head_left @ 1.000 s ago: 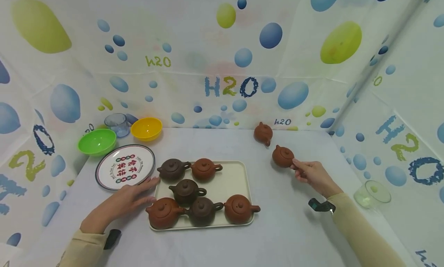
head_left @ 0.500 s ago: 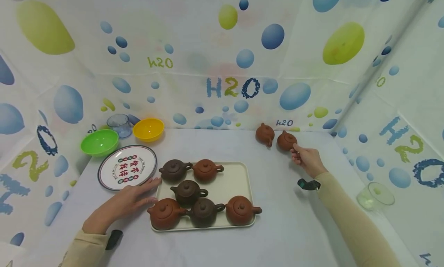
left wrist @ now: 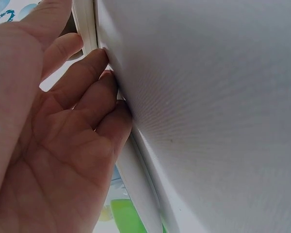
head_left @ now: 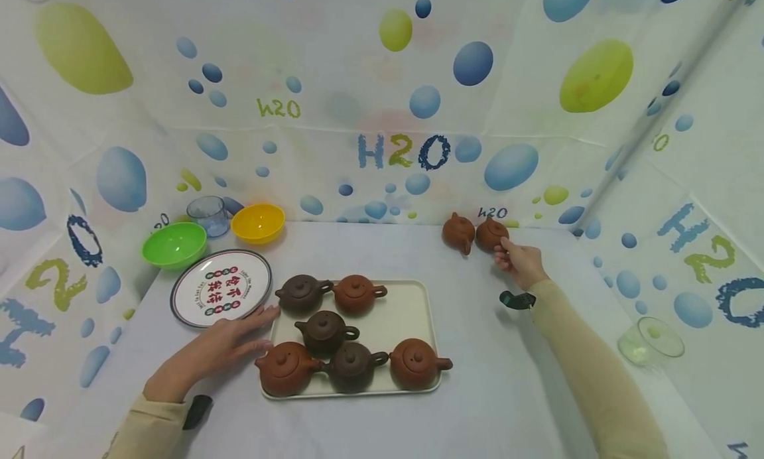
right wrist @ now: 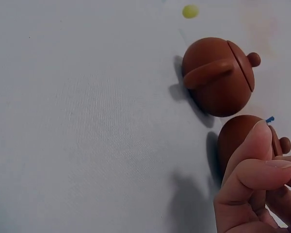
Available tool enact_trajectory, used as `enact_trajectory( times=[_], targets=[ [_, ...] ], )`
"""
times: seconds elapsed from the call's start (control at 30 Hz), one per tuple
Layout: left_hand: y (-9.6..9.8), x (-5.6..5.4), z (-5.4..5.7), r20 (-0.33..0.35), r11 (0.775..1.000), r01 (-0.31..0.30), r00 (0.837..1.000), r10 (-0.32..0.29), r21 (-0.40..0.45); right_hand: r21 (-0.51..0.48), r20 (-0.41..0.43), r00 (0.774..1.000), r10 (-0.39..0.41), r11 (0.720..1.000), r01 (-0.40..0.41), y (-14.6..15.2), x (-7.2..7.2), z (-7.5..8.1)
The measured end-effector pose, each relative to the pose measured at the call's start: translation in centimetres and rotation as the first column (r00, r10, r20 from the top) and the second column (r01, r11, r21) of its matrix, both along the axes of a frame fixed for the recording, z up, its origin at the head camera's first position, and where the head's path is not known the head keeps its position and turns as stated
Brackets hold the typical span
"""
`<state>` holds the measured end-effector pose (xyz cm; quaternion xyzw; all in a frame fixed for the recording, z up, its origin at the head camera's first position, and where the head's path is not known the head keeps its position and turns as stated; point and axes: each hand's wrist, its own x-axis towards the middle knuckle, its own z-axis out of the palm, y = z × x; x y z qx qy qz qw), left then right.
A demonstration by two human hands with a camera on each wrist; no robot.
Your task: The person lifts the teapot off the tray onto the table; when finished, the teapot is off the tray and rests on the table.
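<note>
My right hand [head_left: 520, 262] pinches the handle side of a reddish-brown clay teapot [head_left: 491, 229] at the back right of the table. Right beside it, on its left, another reddish-brown teapot [head_left: 458, 231] stands with its handle toward me. In the right wrist view, thumb and finger cover the handle of the held teapot [right wrist: 231, 138]. My left hand [head_left: 209, 346] rests with extended fingers at the left edge of a cream tray [head_left: 408, 306]. On that tray sit several teapots, dark brown ones [head_left: 325, 333] and reddish-brown ones [head_left: 413, 365].
A white plate [head_left: 188, 290] with red lettering lies left of the tray. Behind it stand a green bowl [head_left: 174, 247], a bluish clear cup [head_left: 209, 215] and a yellow bowl [head_left: 258, 224]. A greenish clear glass [head_left: 647, 343] is near the right edge. Patterned cloth walls surround the table.
My right hand has carried its teapot away from me to the back of the table, beside the other reddish-brown one. The left hand has stayed at the tray edge.
</note>
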<state>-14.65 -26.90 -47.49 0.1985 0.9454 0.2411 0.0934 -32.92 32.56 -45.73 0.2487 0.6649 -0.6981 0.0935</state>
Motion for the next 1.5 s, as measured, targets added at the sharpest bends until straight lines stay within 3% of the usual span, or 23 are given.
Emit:
enact_trajectory(
  times=[0.43,0.67,0.97,1.2,1.5],
  targets=[
    [0.3,-0.1,0.4,0.013,1.0,-0.005,1.0,0.005,0.001,0.126,0.01,0.999,0.036,0.991,-0.036,-0.4,-0.2,0.3],
    [0.5,-0.1,0.3,0.023,1.0,-0.01,1.0,0.01,0.0,0.148,0.022,0.999,0.035,0.988,-0.038,-0.2,0.4,0.0],
    [0.5,-0.3,0.1,0.014,1.0,-0.006,1.0,0.006,-0.008,0.162,0.01,1.0,0.024,0.987,-0.026,0.5,3.1,-0.5],
    [0.2,0.0,0.2,0.011,1.0,-0.016,1.0,0.016,-0.013,0.215,-0.019,0.991,0.131,0.969,-0.124,0.0,5.4,-0.8],
    [0.2,0.1,0.2,0.021,1.0,-0.024,0.999,0.024,-0.017,0.303,-0.009,0.96,0.28,0.915,-0.265,-1.4,8.3,-1.1]
  ],
)
